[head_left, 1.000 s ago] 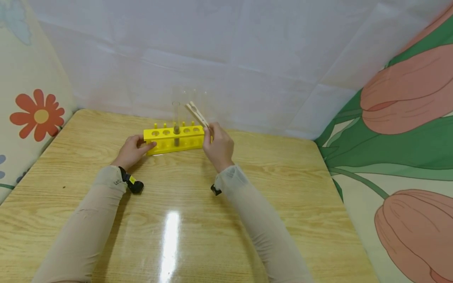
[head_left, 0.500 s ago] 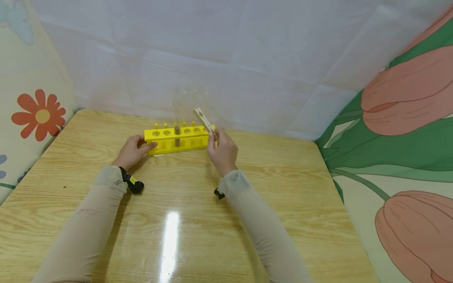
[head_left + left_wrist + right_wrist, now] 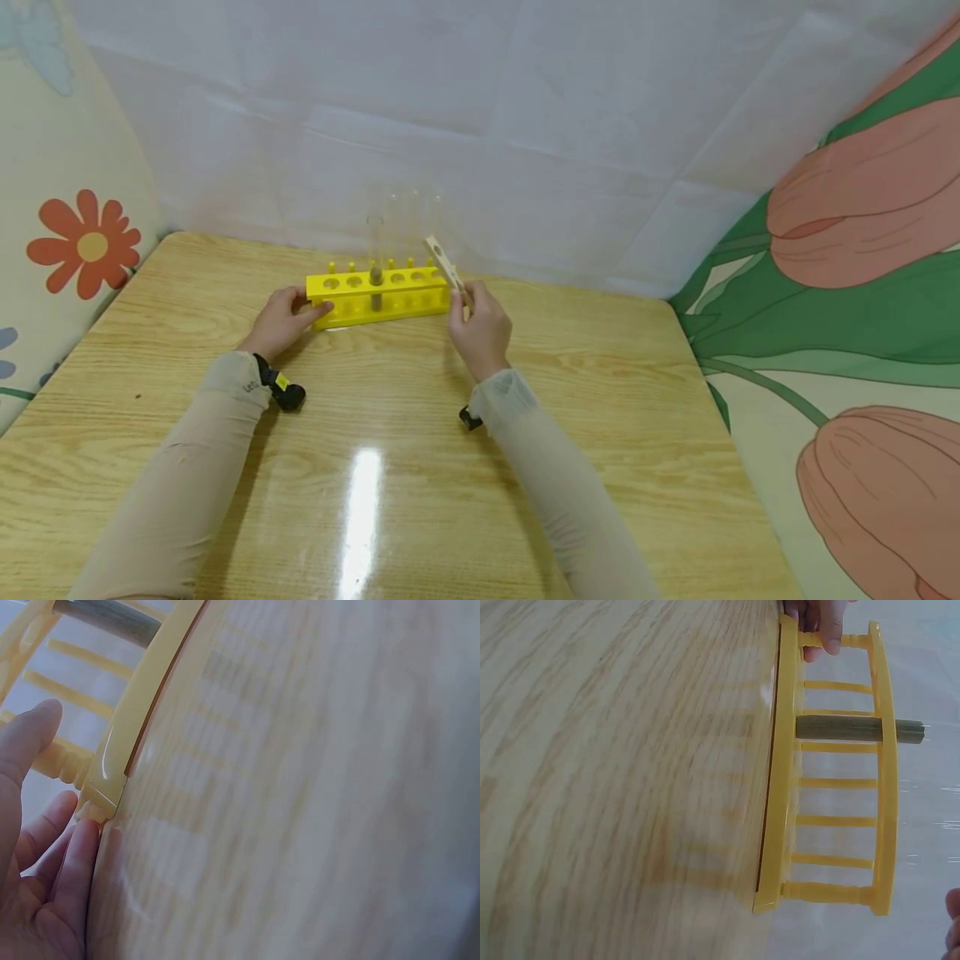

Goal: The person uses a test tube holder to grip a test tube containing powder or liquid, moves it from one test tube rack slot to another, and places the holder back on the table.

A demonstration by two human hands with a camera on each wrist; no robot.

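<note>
My left hand (image 3: 281, 318) grips the left end of a yellow test tube rack (image 3: 345, 292), thumb in front; the left wrist view shows its fingers around the end post. A test tube (image 3: 376, 276) with dark grey-brown contents in its lower part stands upright in a middle hole. Just off the rack's right end, my right hand (image 3: 482, 327) pinches a wooden test tube clamp (image 3: 444, 263), which tilts up and leftward over the rack's right end. Only fingertips (image 3: 954, 922) of that hand show in the right wrist view, and the clamp is out of that frame.
Several clear tubes (image 3: 416, 204), faint against the white backdrop (image 3: 300, 150), rise behind the rack near its rear pegs (image 3: 352, 267). The rack stands toward the far edge of the wood-grain table (image 3: 600, 417). Flower-patterned cloths (image 3: 862, 333) hang at both sides.
My right hand has moved right and slightly nearer with the clamp, away from the upright tube, uncovering the rack's right end. My left hand has stayed on the rack.
</note>
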